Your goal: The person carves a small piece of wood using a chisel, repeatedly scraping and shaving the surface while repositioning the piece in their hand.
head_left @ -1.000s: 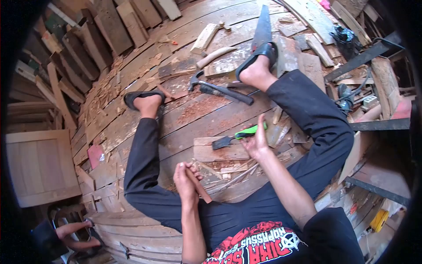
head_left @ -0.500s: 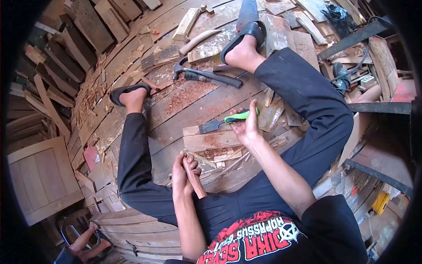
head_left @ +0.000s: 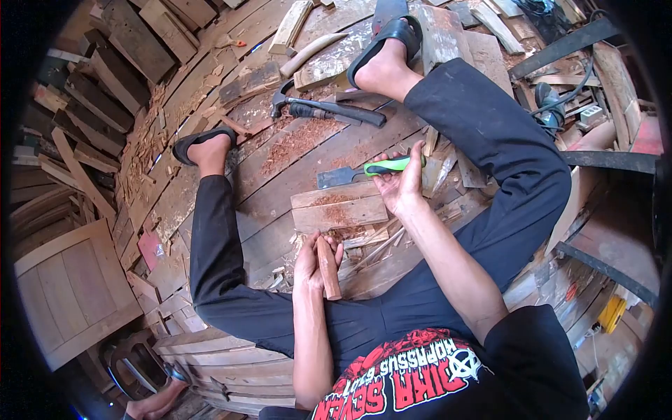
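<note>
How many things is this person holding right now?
2: a wooden piece in the left hand and a green-handled chisel in the right hand. Anything small tucked behind the fingers could be hidden.

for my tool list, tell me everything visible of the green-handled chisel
The chisel has a broad, flat, dark grey blade, apparently metal, and a bright green handle with black parts. The right hand holds its handle; the blade points left in the picture, beside a wooden block. Whether they touch is unclear.
</note>
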Demonstrator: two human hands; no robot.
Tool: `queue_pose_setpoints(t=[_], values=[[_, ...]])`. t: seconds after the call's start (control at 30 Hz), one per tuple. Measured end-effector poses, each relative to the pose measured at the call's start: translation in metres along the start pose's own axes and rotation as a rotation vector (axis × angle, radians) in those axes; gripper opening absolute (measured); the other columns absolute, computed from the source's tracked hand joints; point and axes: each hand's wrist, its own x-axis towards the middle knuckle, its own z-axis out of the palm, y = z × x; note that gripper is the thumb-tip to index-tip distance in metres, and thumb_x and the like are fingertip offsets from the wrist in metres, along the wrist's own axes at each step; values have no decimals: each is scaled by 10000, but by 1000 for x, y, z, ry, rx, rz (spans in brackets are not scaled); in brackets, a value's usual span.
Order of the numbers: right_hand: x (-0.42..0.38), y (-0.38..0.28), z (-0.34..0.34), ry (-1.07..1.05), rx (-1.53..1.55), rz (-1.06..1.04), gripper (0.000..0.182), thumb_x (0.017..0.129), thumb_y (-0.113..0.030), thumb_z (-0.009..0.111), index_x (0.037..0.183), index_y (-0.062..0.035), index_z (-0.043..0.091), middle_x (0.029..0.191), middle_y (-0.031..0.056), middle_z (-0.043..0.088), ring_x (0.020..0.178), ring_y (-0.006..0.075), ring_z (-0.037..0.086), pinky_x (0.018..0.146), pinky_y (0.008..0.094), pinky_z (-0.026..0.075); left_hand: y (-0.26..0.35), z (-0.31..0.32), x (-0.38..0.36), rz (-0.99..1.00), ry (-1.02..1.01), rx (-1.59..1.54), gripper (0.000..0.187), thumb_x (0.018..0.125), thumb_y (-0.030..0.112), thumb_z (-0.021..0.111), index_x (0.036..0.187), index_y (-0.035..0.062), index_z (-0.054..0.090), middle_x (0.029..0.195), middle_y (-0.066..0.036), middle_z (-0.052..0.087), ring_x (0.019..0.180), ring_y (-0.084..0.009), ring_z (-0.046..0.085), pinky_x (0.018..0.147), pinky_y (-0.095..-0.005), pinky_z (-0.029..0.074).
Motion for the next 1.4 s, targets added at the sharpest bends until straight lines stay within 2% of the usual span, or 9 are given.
queue_pose_setpoints(t=[0.13, 0.23, 0.37, 0.53, 0.63, 0.73, 0.93, 1.03, 1.4], values=[[-3, 2, 5, -28, -22, 29, 679, 879, -803, 544, 958, -131, 477, 933, 62, 584, 925, 203, 602, 921, 440, 513, 5, 6, 0, -110, -48, -27, 360, 1002, 345, 551, 1045, -12, 551, 926, -110, 612, 813, -209, 635, 721, -355, 611], [-3, 2, 6, -31, -38, 49, 677, 877, -798, 553, 963, -130, 478, 935, 62, 586, 926, 203, 605, 924, 441, 512, 6, 4, 0, -226, -137, -68, 262, 992, 276, 534, 1078, 29, 542, 999, -134, 601, 823, -227, 600, 742, -390, 601], [-1, 2, 2, -16, -85, 20, 698, 861, -812, 561, 972, -127, 482, 947, 64, 594, 937, 199, 613, 924, 441, 512, -13, 17, -24, 35, -192, 304, 431, 922, 148, 510, 1334, 33, 461, 1098, -165, 589, 863, -248, 592, 784, -412, 595], [-5, -2, 9, -151, -97, -73, 693, 854, -803, 581, 964, -123, 497, 944, 66, 598, 950, 206, 620, 951, 436, 502, -21, 24, -31, -50, -345, 160, 685, 884, 9, 475, 1527, -73, 252, 1483, -319, 437, 1252, -392, 584, 1027, -470, 551], [-10, 1, 12, -324, -191, -334, 602, 939, -699, 559, 932, -100, 497, 897, 68, 584, 911, 203, 611, 941, 431, 501, -17, 7, -12, -103, -387, 41, 651, 916, 19, 467, 1523, -76, 253, 1479, -328, 430, 1252, -361, 585, 1045, -437, 547], [-14, 7, 21, -652, -423, -795, 469, 1044, -484, 545, 843, -61, 516, 815, 75, 579, 797, 171, 594, 873, 390, 512, -21, 13, -11, -68, -303, 70, 580, 988, 71, 424, 1521, -74, 248, 1432, -329, 479, 1157, -334, 642, 999, -387, 582], [-72, -9, 43, -981, -680, -772, 307, 968, -160, 613, 716, -34, 490, 659, 49, 538, 617, 136, 526, 608, 292, 444, -17, 12, 0, -121, -303, -68, 368, 1093, 234, 340, 1349, -23, 401, 897, -107, 571, 535, -125, 549, 466, -219, 521], [-121, -9, 62, -1033, -552, -656, 232, 878, -51, 648, 719, -13, 484, 637, 52, 531, 569, 131, 494, 537, 288, 428, -22, 22, -4, -90, -270, -122, 318, 1103, 240, 314, 1287, 21, 453, 753, -25, 440, 442, -42, 373, 382, -174, 368], [-110, 41, 24, -1061, -879, -638, 298, 827, -45, 650, 663, -77, 402, 560, 5, 429, 475, 123, 408, 464, 293, 337, -26, 18, 7, -43, -227, -95, 269, 1093, 222, 331, 1191, 108, 553, 718, 29, 444, 431, -37, 323, 391, -178, 289]])
